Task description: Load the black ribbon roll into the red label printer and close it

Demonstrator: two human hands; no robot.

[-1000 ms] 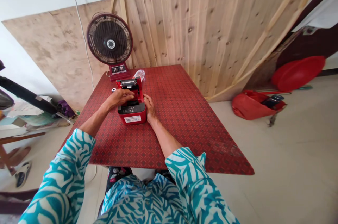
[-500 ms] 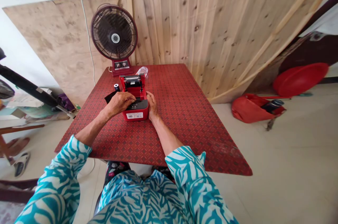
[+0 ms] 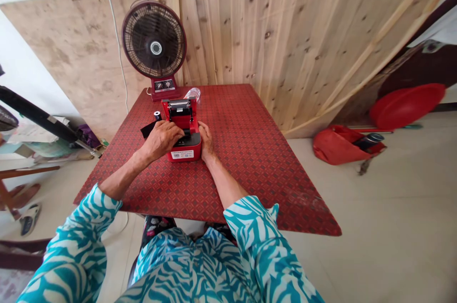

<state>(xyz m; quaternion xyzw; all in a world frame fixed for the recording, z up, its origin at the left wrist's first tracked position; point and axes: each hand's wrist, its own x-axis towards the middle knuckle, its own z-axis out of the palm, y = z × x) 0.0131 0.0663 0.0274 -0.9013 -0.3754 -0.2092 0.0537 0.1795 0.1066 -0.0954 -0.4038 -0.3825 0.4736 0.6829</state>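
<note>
A red and black label printer [image 3: 183, 154] stands on the table, its lid [image 3: 180, 106] raised and a white sticker on its front. From the left, my left hand [image 3: 162, 140] reaches over its open body with fingers bent together inside; what they hold, if anything, is hidden. My right hand [image 3: 206, 141] grips the printer's right side, fingers behind and along the wall. Beside my left hand a black flat strip [image 3: 146, 130] sticks out. Just behind it is a small dark roll with a pale end [image 3: 157, 115], partly covered by the hand.
At the table's back left stands a dark red fan [image 3: 156, 48]. A clear plastic bottle [image 3: 193, 94] lies behind the printer. The red patterned table [image 3: 250, 160] meets a wooden panel [image 3: 264, 31]. On the floor to the right lies a red bag [image 3: 332, 146] with a dark bottle inside.
My left hand has shifted slightly over the printer opening, its fingers still bent inside. The right hand keeps its place on the side. The view has tilted a little.
</note>
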